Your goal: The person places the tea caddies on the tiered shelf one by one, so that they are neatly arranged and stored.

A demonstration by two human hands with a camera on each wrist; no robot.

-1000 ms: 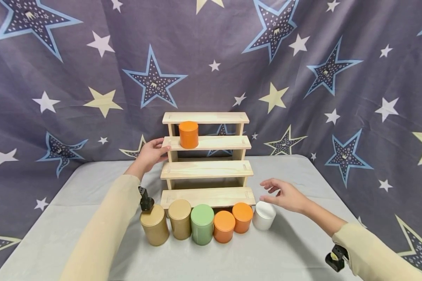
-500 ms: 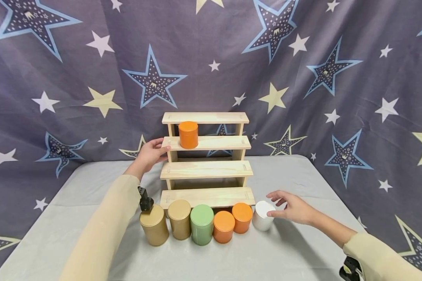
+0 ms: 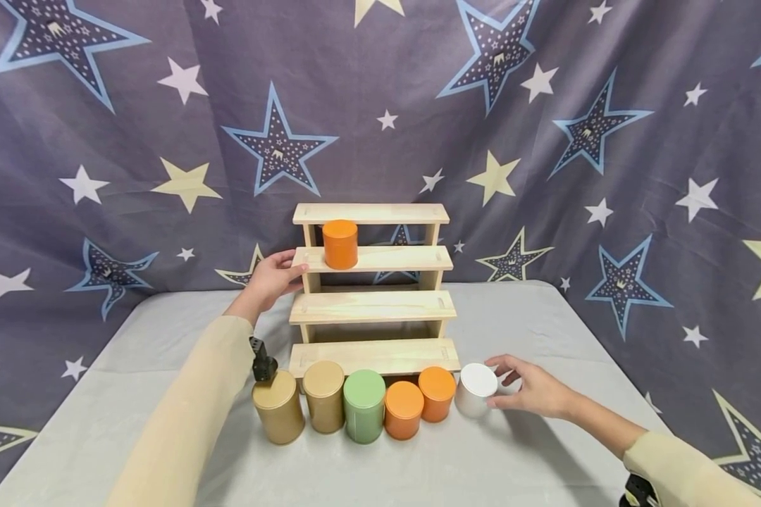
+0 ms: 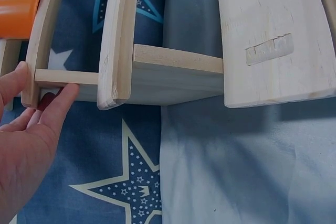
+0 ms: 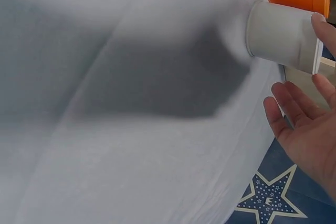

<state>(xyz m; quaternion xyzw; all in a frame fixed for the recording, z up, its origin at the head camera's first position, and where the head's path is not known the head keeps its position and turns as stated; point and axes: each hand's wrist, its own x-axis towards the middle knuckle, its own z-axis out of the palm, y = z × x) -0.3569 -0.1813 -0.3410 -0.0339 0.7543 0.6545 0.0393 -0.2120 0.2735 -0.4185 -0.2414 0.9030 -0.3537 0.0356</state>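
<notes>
My left hand holds the left end of a stepped wooden display rack at its second-highest tier. The left wrist view shows the thumb on one side of that board and the fingers below. My right hand is beside a white canister, thumb and index finger parted at its right side. In the right wrist view, those fingertips are right at the rim of the canister's lid, the other fingers loosely bent. The canister stands upright on the table. An orange canister stands on the second-highest tier.
Left of the white canister, two shorter orange canisters, a green canister and two gold canisters stand along the rack's front. A grey cloth covers the table. A star-patterned curtain hangs close behind.
My right hand has come down and to the right, from above the white canister to its right side. The left hand stays at the rack, and the canisters have not moved.
</notes>
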